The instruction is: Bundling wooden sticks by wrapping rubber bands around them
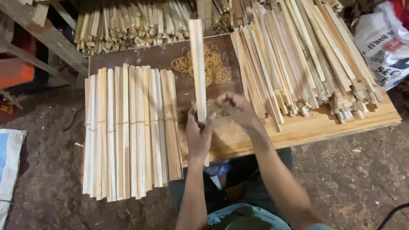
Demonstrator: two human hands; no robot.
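Left hand (198, 135) clamped on upright slat (198, 72) | right hand (237, 108) pinched beside it | rubber bands (203, 64) near board's (298, 127) far edge

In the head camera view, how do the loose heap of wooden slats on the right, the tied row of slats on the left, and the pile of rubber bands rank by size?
1. Loose heap of slats, though it is cut off at the top.
2. Tied row of slats, clearly smaller in spread.
3. Pile of rubber bands, by far the smallest.
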